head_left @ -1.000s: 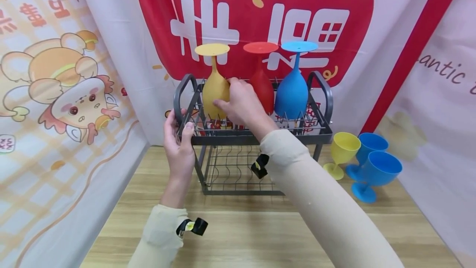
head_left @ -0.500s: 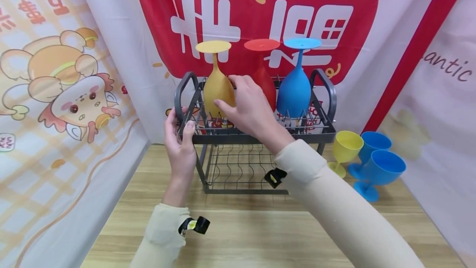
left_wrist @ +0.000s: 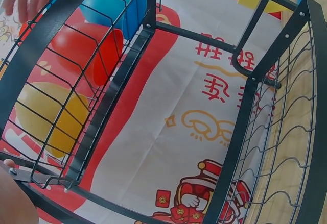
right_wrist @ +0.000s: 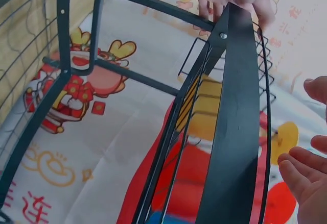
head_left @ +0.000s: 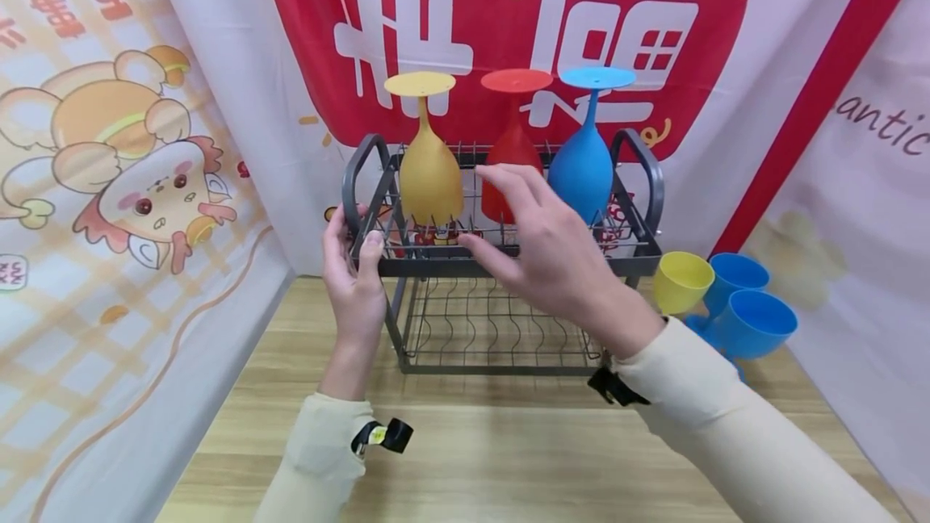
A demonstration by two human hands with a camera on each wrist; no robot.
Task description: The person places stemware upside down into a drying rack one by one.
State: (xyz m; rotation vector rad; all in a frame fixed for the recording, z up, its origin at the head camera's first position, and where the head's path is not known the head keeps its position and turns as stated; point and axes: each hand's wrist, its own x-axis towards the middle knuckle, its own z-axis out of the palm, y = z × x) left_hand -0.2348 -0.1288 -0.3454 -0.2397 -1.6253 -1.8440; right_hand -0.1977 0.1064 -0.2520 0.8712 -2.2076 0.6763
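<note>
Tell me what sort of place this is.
Probably a staged tabletop set rather than a real kitchen: printed cartoon banners hang as walls on three sides of a small wooden table. On it stands a two-tier wire dish rack holding upturned plastic goblets, with more goblets beside it.

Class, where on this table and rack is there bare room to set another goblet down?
Free: the rack's front top tier before the orange goblet, and the table in front. Crowded: the rack's back row, and the right corner by the yellow cup.

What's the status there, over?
Left hand grips rack corner. Right hand open, off the yellow goblet. Nothing blocking.
</note>
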